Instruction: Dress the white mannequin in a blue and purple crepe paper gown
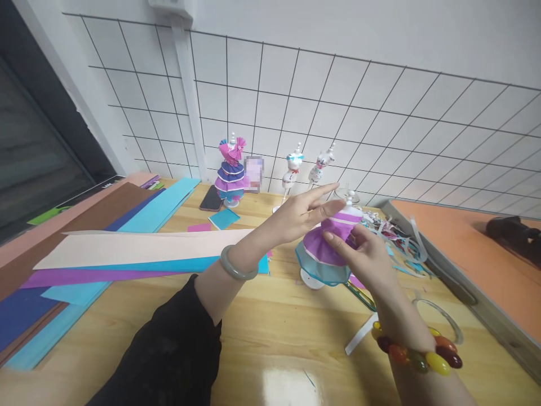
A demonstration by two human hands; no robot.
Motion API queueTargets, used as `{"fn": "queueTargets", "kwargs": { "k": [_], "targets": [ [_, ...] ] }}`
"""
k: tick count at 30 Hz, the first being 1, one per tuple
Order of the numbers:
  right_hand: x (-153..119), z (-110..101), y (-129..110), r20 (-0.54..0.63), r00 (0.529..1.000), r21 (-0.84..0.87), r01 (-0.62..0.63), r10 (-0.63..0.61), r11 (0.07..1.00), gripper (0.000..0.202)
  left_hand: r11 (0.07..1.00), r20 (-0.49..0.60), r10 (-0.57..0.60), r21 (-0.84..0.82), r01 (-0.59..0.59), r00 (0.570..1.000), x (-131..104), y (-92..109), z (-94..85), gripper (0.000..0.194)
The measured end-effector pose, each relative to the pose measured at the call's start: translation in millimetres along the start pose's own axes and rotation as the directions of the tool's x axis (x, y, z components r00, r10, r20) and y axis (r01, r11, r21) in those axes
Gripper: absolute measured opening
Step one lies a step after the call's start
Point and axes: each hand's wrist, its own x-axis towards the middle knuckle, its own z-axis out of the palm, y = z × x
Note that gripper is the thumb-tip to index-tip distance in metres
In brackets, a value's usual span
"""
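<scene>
A small mannequin in a purple and light blue layered paper dress (323, 247) stands on a white round base, right of the middle. My right hand (364, 251) grips the dress from the right, thumb in front of the purple skirt and fingers behind it. My left hand (306, 213), with fingers stretched out, reaches across from the left to the upper part of the dress. Its fingertips are by the bodice; whether they touch it is unclear.
Long paper sheets (139, 248) spread over the left. A dressed mannequin (230, 176), a phone (211, 198) and two white mannequins (293, 168) stand or lie at the back. Ribbon scraps (406, 242), scissors (362, 298) and a tape strip (361, 334) lie right.
</scene>
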Motion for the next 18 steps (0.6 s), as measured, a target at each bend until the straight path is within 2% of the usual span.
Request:
{"fn": "queueTargets", "kwargs": {
  "k": [5, 9, 14, 18],
  "targets": [
    [-1.6, -7.8, 7.4, -0.020, 0.998, -0.009, -0.060, 0.060, 0.998, 0.033, 0.992, 0.128, -0.120, -0.014, 0.123, 0.984, 5.2, -16.2, 1.9, 0.068],
    [-6.6, -9.2, 15.4, -0.071, 0.997, -0.119, 0.011, -0.020, 0.993, 0.040, 0.985, 0.184, -0.170, 0.060, 0.162, 0.968, 5.7, -20.1, 5.7, 0.062],
    [-14.3, -13.2, 20.3, -0.035, 0.991, -0.245, 0.118, -0.131, 0.962, 0.040, 0.994, 0.277, -0.105, 0.053, 0.094, 0.955, 5.7, -18.9, 8.8, 0.046],
    [-21.3, -23.3, 22.0, 0.081, 0.990, -0.171, 0.124, -0.112, 0.978, 0.046, 0.996, 0.295, -0.045, 0.082, 0.021, 0.954, 6.7, -19.6, 7.3, 0.035]
  ]
}}
